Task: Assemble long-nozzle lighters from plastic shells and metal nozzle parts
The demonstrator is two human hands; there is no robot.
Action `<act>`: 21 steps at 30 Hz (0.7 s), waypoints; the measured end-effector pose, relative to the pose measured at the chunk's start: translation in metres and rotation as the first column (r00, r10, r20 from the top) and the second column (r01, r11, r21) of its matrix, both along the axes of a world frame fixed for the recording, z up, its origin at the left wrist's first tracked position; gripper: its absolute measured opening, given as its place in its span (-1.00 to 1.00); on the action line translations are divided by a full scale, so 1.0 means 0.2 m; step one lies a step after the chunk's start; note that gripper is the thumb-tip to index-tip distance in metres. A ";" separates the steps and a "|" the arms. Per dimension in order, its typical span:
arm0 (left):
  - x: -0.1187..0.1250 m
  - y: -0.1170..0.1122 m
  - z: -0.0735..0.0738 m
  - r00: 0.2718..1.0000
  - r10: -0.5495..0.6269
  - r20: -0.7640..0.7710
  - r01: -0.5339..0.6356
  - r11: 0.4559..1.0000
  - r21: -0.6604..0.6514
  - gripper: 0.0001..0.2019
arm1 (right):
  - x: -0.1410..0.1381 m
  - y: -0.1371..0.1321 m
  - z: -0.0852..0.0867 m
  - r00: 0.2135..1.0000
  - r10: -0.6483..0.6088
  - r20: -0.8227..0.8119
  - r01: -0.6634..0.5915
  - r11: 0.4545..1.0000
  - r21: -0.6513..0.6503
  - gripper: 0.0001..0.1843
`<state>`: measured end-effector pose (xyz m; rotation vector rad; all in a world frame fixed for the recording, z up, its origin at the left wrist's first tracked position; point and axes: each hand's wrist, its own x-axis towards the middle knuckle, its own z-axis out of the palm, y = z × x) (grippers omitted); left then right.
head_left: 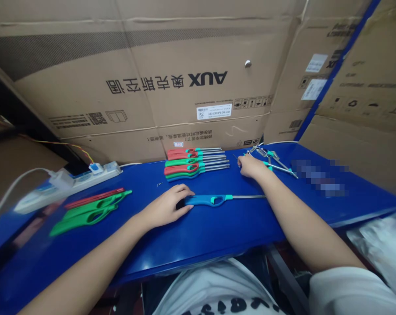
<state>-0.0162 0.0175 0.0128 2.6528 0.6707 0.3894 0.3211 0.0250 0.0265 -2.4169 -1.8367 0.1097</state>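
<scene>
On a blue table, the left hand holds a blue lighter lying crosswise, thumb and fingers closed about its handle end. The right hand, fingers drawn together, is beside loose tubes; whether it grips anything cannot be told. Finished-looking lighters lie grouped behind.

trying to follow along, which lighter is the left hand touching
The blue lighter lying apart, in front of the grouped lighters; the left hand touches no other.
</scene>
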 end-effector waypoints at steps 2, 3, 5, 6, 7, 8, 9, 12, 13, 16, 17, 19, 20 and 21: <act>0.00 0.00 0.00 1.000 -0.003 -0.002 0.003 1.000 0.002 -0.70 | 0.00 -0.02 0.02 1.000 0.027 0.010 -0.027 0.999 -0.047 -0.68; 0.00 0.00 -0.01 1.000 0.000 -0.006 0.000 1.000 -0.001 -0.70 | -0.01 -0.03 0.03 0.999 0.046 0.016 -0.045 0.997 -0.055 -0.69; 0.00 0.00 -0.01 1.000 0.011 -0.019 -0.011 1.000 -0.005 -0.69 | -0.01 -0.07 0.08 0.995 0.095 0.019 -0.094 0.994 -0.056 -0.71; -0.01 0.00 -0.01 1.000 0.014 -0.024 -0.014 1.000 -0.005 -0.68 | -0.01 -0.09 0.11 0.991 0.133 0.010 -0.133 0.989 -0.060 -0.71; -0.01 0.00 0.00 1.000 0.014 -0.026 -0.014 1.000 -0.002 -0.67 | -0.01 -0.12 0.14 0.983 0.182 -0.012 -0.183 0.981 -0.069 -0.69; -0.02 0.00 0.01 1.000 0.011 -0.025 -0.011 1.000 0.003 -0.66 | -0.01 -0.15 0.17 0.969 0.241 -0.046 -0.245 0.966 -0.088 -0.67; -0.03 0.00 0.02 1.000 0.009 -0.020 -0.008 1.000 0.011 -0.66 | 0.00 -0.18 0.19 0.946 0.306 -0.104 -0.318 0.940 -0.128 -0.62; -0.06 0.01 0.08 0.999 0.026 0.023 -0.027 0.999 0.047 -0.66 | 0.03 -0.24 0.21 0.861 0.394 -0.321 -0.485 0.827 -0.284 -0.53; -0.07 0.01 0.11 0.998 0.040 0.049 -0.044 0.997 0.062 -0.67 | 0.04 -0.25 0.20 0.851 0.394 -0.347 -0.503 0.802 -0.322 -0.57; -0.12 0.03 0.18 0.986 0.076 0.148 -0.091 0.991 0.101 -0.69 | 0.06 -0.26 0.17 0.831 0.423 -0.362 -0.540 0.772 -0.336 -0.77; -0.14 0.04 0.19 0.981 0.086 0.176 -0.107 0.988 0.112 -0.69 | 0.06 -0.26 0.17 0.817 0.446 -0.366 -0.560 0.765 -0.318 -0.79; -0.17 0.07 0.23 0.967 0.100 0.234 -0.134 0.982 0.134 -0.69 | 0.06 -0.24 0.19 0.785 0.486 -0.384 -0.601 0.748 -0.282 -0.79; -0.18 0.09 0.24 0.958 0.109 0.266 -0.150 0.979 0.140 -0.69 | 0.06 -0.23 0.21 0.773 0.497 -0.395 -0.614 0.743 -0.265 -0.78; -0.18 0.12 0.26 0.945 0.117 0.307 -0.167 0.976 0.140 -0.68 | 0.06 -0.21 0.25 0.764 0.502 -0.406 -0.621 0.745 -0.246 -0.77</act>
